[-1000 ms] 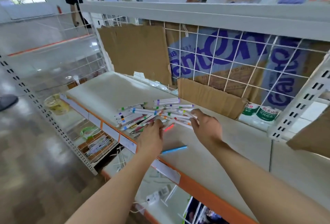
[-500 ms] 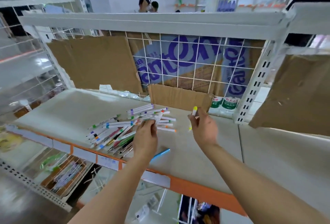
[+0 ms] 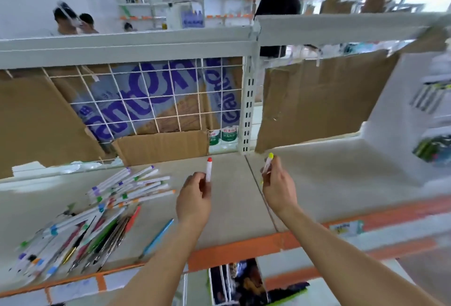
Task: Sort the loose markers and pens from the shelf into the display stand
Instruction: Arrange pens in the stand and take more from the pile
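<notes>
A pile of loose markers and pens (image 3: 102,210) lies on the left part of the grey shelf (image 3: 234,198). My left hand (image 3: 195,198) holds a white marker with a red cap (image 3: 209,168) upright above the shelf's middle. My right hand (image 3: 278,188) pinches a white marker with a yellow cap (image 3: 268,162), tilted, a little to the right. The white display stand (image 3: 400,120) rises at the far right of the shelf, with pens in its side pockets. A single blue pen (image 3: 158,237) lies apart from the pile, near the shelf's front edge.
Cardboard sheets (image 3: 314,100) and a wire grid (image 3: 156,95) close the back of the shelf. An orange strip (image 3: 234,249) edges the front. A person in black (image 3: 280,8) stands beyond the shelving, and other people are at the far left.
Both hands have lifted off the pile, each with one marker, and moved right. The view has swung right, bringing the display stand into sight.
</notes>
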Motion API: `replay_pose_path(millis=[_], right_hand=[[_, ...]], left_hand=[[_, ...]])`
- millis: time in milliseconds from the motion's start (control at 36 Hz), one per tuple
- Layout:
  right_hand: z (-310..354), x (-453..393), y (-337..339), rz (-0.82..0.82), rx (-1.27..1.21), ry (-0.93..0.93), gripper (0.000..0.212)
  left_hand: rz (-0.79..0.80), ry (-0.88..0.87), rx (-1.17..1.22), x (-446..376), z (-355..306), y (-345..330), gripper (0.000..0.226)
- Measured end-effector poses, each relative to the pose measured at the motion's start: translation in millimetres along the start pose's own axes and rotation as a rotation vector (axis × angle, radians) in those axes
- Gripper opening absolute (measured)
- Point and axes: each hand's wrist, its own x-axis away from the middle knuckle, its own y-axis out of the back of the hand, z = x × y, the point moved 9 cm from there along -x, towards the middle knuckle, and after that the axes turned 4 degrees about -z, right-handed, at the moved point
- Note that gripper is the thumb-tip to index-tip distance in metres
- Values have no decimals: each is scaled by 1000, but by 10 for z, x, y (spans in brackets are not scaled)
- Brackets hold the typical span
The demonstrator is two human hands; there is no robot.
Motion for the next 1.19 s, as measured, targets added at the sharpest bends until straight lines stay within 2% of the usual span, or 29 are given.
replay_pose_path(millis=[111, 194, 250, 417, 472, 583, 667, 778, 861, 1195], right_hand=[[-388, 50, 396, -82, 76, -60, 7], [-658, 96, 742, -182, 96, -83, 12], [-849, 137, 995, -259, 84, -101, 6], [-1486, 345, 1777, -433, 128, -191, 8], [-1734, 410, 2037, -475, 126, -226, 10], [-2184, 533, 2545, -520, 85, -254, 9], [-2521, 609, 2909, -566, 59, -267, 16], [-2916, 695, 3327, -656, -34, -246, 12], [-3158, 761, 3609, -706, -1, -267, 7], [-3898, 490, 4267, -802, 55, -277, 9]], left_hand=[[75, -68, 61, 91, -365, -328, 8], [126, -116, 120, 173, -628, -590, 4], [157, -146, 165, 226, -829, -782, 3], [165, -205, 245, 544, -1562, -1253, 7], [190, -228, 290, 689, -1823, -1413, 1], [214, -245, 360, 966, -2300, -1728, 10], [204, -222, 416, 1155, -2627, -1929, 13], [192, -229, 455, 1399, -3048, -2174, 9], [197, -240, 480, 1564, -3351, -2344, 7], [295, -271, 584, 1686, -4245, -3127, 11]])
